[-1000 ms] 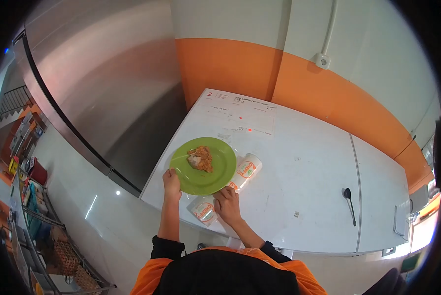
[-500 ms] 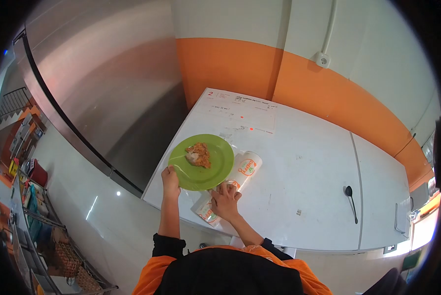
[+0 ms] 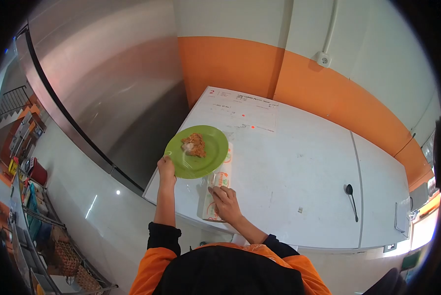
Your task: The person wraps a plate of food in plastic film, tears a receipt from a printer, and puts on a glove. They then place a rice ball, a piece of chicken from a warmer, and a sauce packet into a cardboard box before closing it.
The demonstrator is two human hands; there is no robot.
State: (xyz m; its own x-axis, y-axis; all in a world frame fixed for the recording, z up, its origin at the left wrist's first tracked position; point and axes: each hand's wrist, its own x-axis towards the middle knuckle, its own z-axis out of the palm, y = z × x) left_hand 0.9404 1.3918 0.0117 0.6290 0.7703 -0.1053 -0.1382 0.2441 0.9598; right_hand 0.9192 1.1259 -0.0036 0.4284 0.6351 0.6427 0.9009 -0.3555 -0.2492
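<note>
Green plate (image 3: 215,140): in the left hand (image 3: 167,169), over the near left part of the white desk (image 3: 289,172); whether its base touches the surface cannot be told.
Left grip: closed on the plate's near left rim.
Food piece (image 3: 195,146): orange-brown, crumbly in look, with a paler patch; lying on the green plate, left of its middle.
Right hand (image 3: 225,200): fingers curled, in contact with the printed wrapping; whether this grip pinches it or merely presses cannot be told.
Printed wrapping (image 3: 223,179): white with orange and green print, lying lengthwise on the desk, its far part partly covered by the plate.
Black spoon (image 3: 351,196): on the right part of the desk, well apart from both hands, beside the seam.
Marked sheet (image 3: 260,115): at the desk's far left end, beyond the plate, bearing a red "2" and two red dots.
Surroundings: metallic panel (image 3: 107,73) at left; orange wall band (image 3: 230,64) behind the desk.
</note>
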